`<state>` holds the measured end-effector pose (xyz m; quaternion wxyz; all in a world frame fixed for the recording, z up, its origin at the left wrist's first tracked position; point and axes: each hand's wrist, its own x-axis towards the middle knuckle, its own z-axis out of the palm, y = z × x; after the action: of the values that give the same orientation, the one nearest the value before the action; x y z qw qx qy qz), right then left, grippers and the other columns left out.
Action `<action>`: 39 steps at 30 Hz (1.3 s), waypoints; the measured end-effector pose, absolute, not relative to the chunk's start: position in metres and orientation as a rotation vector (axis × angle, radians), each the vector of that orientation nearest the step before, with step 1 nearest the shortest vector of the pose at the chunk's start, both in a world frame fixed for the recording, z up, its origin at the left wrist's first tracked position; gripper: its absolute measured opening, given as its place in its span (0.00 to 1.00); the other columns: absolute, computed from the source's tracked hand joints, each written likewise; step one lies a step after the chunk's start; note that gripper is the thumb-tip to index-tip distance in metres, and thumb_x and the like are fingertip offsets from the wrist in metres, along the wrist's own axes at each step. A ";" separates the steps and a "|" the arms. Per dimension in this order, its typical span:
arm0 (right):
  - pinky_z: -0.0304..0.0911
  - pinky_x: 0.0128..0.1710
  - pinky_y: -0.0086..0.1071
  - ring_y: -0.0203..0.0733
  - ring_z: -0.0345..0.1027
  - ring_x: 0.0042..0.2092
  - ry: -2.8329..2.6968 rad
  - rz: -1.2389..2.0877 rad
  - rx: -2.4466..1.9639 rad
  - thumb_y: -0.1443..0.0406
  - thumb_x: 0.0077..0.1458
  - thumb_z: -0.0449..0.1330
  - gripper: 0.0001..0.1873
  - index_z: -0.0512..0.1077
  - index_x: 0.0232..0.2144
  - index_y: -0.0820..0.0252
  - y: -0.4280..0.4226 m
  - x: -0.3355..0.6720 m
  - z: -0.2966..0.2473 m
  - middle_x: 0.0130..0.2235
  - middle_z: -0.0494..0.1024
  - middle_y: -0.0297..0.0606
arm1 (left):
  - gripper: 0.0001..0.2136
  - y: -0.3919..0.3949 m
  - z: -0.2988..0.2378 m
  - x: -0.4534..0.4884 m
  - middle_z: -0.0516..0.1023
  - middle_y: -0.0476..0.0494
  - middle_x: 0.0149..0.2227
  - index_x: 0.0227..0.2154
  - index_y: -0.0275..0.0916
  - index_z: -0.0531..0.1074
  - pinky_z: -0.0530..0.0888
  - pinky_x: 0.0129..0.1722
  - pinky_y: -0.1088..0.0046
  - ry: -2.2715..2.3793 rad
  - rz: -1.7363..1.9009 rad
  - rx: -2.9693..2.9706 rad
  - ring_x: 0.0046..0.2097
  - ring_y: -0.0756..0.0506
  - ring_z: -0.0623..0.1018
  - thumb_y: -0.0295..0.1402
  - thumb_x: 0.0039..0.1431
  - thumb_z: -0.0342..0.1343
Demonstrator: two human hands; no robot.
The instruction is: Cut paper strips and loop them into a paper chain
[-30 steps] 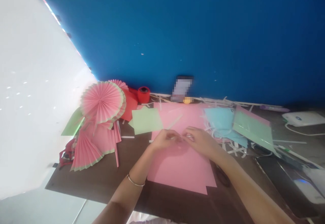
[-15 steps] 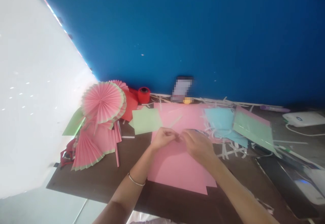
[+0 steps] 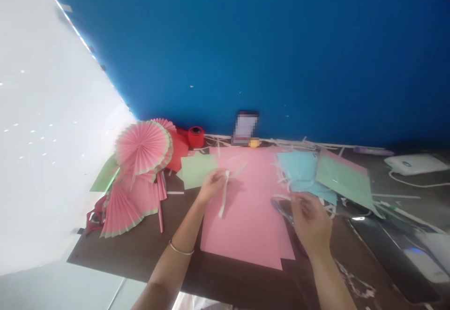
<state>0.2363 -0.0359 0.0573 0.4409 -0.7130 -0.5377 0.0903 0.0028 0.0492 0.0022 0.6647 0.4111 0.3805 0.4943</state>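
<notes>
My left hand [image 3: 213,185] pinches the upper end of a thin whitish strip [image 3: 224,197], which hangs over the stacked pink paper sheets [image 3: 246,235]. Over the right side of those sheets, the fingers of my right hand [image 3: 311,221] are curled closed. At their tips is a blurred, dark ring-shaped thing with a pale rim [image 3: 283,210]; its kind is unclear. Light green paper [image 3: 198,169] lies just beyond my left hand. Blue sheets [image 3: 298,167] lie behind my right hand, with loose white strips around them.
Pleated pink fans with green edges [image 3: 140,148] are piled at the left. By the blue wall stand a red tape roll [image 3: 196,137] and a blurred-out phone [image 3: 246,126]. At the right lie a wrapped green sheet pack [image 3: 346,181], a dark tablet-like slab [image 3: 390,253] and a white device [image 3: 416,163].
My hands, close together over the pink sheets before, have moved apart. The whitish strip now hangs from my left hand, and my right hand has moved right and towards me.
</notes>
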 end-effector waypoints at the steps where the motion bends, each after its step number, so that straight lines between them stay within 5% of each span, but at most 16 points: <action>1: 0.68 0.35 0.33 0.43 0.71 0.36 -1.297 0.274 -1.772 0.55 0.52 0.55 0.13 0.69 0.32 0.58 -0.039 0.240 0.054 0.35 0.76 0.40 | 0.15 0.051 0.002 -0.002 0.77 0.37 0.41 0.42 0.36 0.70 0.71 0.44 0.63 0.971 1.145 1.022 0.41 0.42 0.78 0.37 0.53 0.57; 6: 0.69 0.36 0.33 0.43 0.73 0.36 -1.147 0.443 -1.827 0.54 0.49 0.57 0.15 0.70 0.33 0.58 -0.058 0.252 0.050 0.34 0.77 0.40 | 0.11 0.056 0.006 -0.023 0.71 0.36 0.48 0.40 0.36 0.72 0.65 0.53 0.61 1.519 1.330 1.476 0.53 0.41 0.69 0.28 0.55 0.50; 13: 0.68 0.42 0.36 0.46 0.73 0.39 -1.061 0.525 -1.831 0.55 0.49 0.57 0.13 0.70 0.33 0.58 -0.084 0.266 0.063 0.35 0.77 0.40 | 0.06 0.053 0.019 0.003 0.73 0.39 0.40 0.32 0.36 0.74 0.67 0.47 0.64 1.575 0.620 2.047 0.44 0.42 0.71 0.31 0.51 0.55; 21: 0.68 0.41 0.37 0.46 0.73 0.38 -1.034 0.596 -1.796 0.54 0.47 0.58 0.15 0.69 0.33 0.58 -0.093 0.283 0.048 0.35 0.77 0.40 | 0.08 0.040 0.012 0.013 0.74 0.37 0.36 0.26 0.34 0.73 0.67 0.46 0.62 1.512 0.614 1.895 0.43 0.41 0.72 0.22 0.52 0.49; 26: 0.69 0.40 0.35 0.46 0.73 0.38 -1.078 0.681 -1.794 0.55 0.46 0.59 0.14 0.70 0.31 0.58 -0.088 0.278 0.061 0.34 0.78 0.40 | 0.07 0.043 0.010 0.008 0.77 0.39 0.36 0.31 0.34 0.75 0.71 0.42 0.68 1.373 0.745 1.646 0.40 0.44 0.76 0.27 0.53 0.53; 32: 0.69 0.38 0.33 0.45 0.72 0.39 -1.393 0.617 -1.750 0.56 0.49 0.56 0.12 0.72 0.30 0.57 -0.069 0.270 0.084 0.36 0.77 0.41 | 0.16 0.036 0.006 0.006 0.80 0.37 0.34 0.39 0.30 0.75 0.75 0.37 0.68 1.181 0.822 1.334 0.34 0.45 0.79 0.39 0.54 0.55; 39: 0.66 0.37 0.34 0.42 0.69 0.37 -1.917 0.857 -1.621 0.60 0.53 0.52 0.12 0.74 0.30 0.57 -0.031 0.238 0.096 0.34 0.75 0.39 | 0.20 0.033 0.004 0.001 0.80 0.37 0.35 0.38 0.32 0.76 0.74 0.39 0.69 1.002 0.820 1.080 0.35 0.45 0.79 0.42 0.45 0.62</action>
<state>0.2384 -0.0309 0.0958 0.2419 -0.5929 -0.7013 0.3135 0.0009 0.0326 0.0043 0.6653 0.4781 0.4438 0.3632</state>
